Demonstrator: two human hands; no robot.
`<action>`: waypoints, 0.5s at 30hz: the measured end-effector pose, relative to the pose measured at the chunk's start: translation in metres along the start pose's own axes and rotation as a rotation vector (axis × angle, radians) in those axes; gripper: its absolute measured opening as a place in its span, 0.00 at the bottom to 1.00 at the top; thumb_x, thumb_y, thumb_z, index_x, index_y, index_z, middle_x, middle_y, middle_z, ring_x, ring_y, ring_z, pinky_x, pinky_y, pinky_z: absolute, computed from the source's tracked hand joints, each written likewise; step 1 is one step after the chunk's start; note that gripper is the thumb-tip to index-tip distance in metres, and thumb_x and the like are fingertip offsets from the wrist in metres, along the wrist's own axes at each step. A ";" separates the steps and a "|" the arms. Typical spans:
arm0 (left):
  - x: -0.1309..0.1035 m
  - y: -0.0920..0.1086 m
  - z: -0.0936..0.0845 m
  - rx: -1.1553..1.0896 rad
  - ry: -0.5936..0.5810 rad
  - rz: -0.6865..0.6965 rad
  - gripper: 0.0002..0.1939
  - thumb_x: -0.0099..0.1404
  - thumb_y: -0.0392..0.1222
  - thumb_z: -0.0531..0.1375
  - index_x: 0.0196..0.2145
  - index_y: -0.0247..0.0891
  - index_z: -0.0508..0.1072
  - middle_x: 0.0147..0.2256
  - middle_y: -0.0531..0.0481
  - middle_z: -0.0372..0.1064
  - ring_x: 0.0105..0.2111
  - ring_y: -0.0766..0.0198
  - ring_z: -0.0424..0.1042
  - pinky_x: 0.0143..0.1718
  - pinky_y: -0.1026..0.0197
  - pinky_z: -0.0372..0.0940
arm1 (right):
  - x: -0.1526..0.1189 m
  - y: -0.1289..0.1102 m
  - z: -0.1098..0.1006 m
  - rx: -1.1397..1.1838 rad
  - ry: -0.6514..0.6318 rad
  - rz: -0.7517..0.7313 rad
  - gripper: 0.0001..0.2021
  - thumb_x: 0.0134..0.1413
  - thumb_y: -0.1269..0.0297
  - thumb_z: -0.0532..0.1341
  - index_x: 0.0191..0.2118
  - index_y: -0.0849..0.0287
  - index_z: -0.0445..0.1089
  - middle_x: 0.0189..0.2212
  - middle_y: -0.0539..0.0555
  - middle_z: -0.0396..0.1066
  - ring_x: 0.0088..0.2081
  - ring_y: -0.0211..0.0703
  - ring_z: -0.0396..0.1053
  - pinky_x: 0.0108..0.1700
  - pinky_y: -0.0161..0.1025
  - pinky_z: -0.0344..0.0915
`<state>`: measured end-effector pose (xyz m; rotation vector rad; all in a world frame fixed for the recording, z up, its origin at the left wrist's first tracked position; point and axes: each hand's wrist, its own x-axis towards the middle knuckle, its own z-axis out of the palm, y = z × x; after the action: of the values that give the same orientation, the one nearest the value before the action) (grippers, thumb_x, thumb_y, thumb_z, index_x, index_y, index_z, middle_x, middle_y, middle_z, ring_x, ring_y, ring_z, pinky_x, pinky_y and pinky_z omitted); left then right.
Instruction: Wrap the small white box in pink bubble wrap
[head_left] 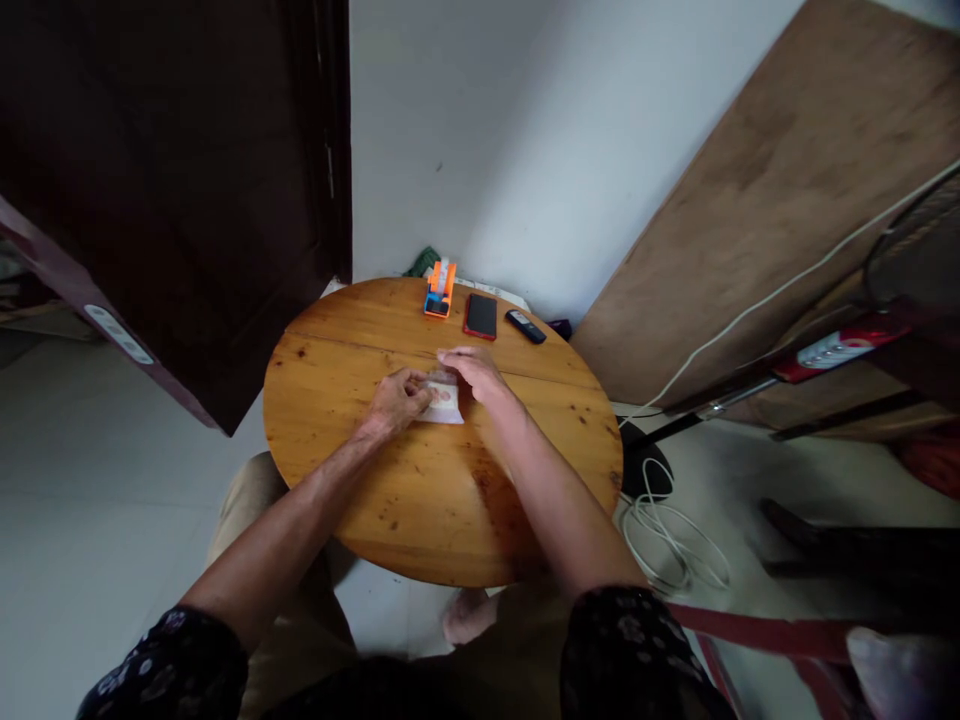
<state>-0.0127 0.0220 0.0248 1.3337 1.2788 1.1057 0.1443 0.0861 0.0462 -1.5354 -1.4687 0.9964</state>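
A small whitish packet (444, 402) with a reddish-brown printed picture lies on the round wooden table (397, 470). Its far end looks clear and shiny, like plastic film. The fingers of my left hand (400, 400) are closed on the packet's left edge, thumb and fingertips together. From the right, my right hand (476, 370) reaches over the far end, its fingers stretched out to the left and seeming to touch the film. The right thumb is hard to make out.
Behind the hands stand an orange tape dispenser (440, 290), a dark phone with a red edge (481, 316) and a black remote-like device (525, 326). A wall closes off the table's far side. A white cable (667, 530) lies coiled on the floor at right.
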 end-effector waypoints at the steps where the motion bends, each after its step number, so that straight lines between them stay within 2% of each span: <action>1: 0.000 0.000 0.000 -0.001 -0.001 -0.002 0.17 0.50 0.42 0.69 0.38 0.35 0.74 0.18 0.59 0.65 0.20 0.67 0.65 0.23 0.65 0.57 | -0.002 -0.002 -0.001 0.041 -0.002 -0.016 0.11 0.40 0.56 0.66 0.23 0.58 0.70 0.23 0.49 0.73 0.30 0.40 0.69 0.35 0.37 0.64; 6: 0.000 0.003 0.000 0.011 -0.001 -0.014 0.14 0.50 0.40 0.69 0.35 0.36 0.74 0.19 0.58 0.66 0.20 0.68 0.64 0.22 0.66 0.56 | -0.015 -0.011 -0.010 0.117 0.001 -0.151 0.07 0.38 0.60 0.66 0.25 0.58 0.73 0.27 0.50 0.76 0.33 0.41 0.71 0.42 0.39 0.66; 11: -0.001 0.005 -0.001 -0.030 -0.011 -0.029 0.12 0.50 0.41 0.69 0.31 0.37 0.73 0.19 0.58 0.67 0.19 0.68 0.64 0.22 0.66 0.55 | -0.031 -0.017 -0.013 -0.065 0.009 -0.284 0.05 0.43 0.64 0.63 0.24 0.57 0.75 0.26 0.50 0.75 0.31 0.41 0.71 0.40 0.39 0.65; 15: -0.002 0.004 -0.001 -0.038 -0.011 -0.026 0.09 0.51 0.40 0.67 0.29 0.38 0.72 0.18 0.58 0.66 0.19 0.68 0.64 0.22 0.66 0.55 | -0.050 -0.016 -0.014 -0.242 0.037 -0.480 0.07 0.46 0.68 0.61 0.23 0.55 0.76 0.29 0.50 0.76 0.36 0.43 0.72 0.45 0.41 0.66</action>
<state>-0.0130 0.0203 0.0293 1.2900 1.2576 1.0975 0.1495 0.0361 0.0680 -1.2579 -1.8653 0.5188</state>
